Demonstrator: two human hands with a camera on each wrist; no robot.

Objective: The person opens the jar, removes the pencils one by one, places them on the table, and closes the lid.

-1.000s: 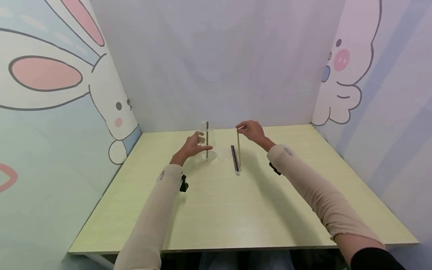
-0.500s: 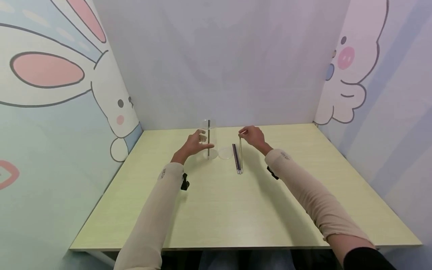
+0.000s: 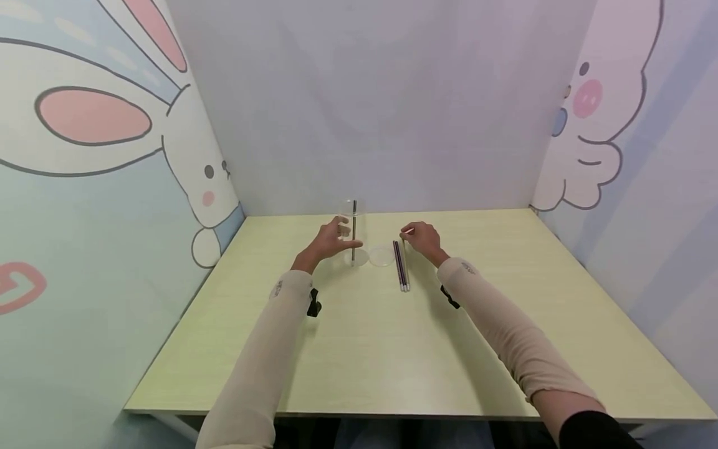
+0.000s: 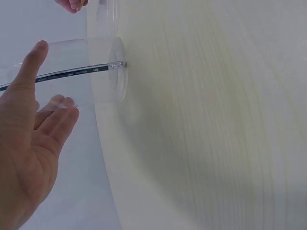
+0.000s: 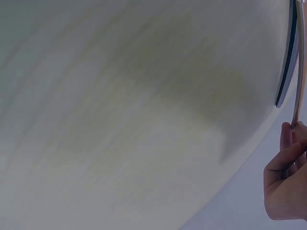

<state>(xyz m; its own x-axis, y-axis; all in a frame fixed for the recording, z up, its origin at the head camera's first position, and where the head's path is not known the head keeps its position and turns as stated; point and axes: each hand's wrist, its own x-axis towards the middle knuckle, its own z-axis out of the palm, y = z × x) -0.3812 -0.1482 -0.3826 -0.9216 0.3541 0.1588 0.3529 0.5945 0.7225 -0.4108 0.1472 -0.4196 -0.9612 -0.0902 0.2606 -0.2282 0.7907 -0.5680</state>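
Note:
A clear plastic cylinder (image 3: 361,229) stands upright near the back of the table, with one dark HB pencil (image 4: 81,72) inside it. My left hand (image 3: 331,242) grips its side, thumb on one side and fingers on the other. To the right, my right hand (image 3: 425,240) pinches the far end of a light, gold-looking pencil (image 3: 406,271). That pencil's near end lies beside the dark pencils (image 3: 399,265) on the table. In the right wrist view the pinched end of the light pencil (image 5: 298,96) sits between thumb and fingertips.
A clear round disc, perhaps a lid (image 3: 382,257), lies on the table between the cylinder and the pencils. The pale table (image 3: 348,349) meets a grey back wall (image 3: 381,125). Printed cartoon walls flank both sides.
My right hand has come down and slightly nearer, lowering the far end of the light pencil toward the table. The left hand stays at the cylinder. The head view has shifted slightly.

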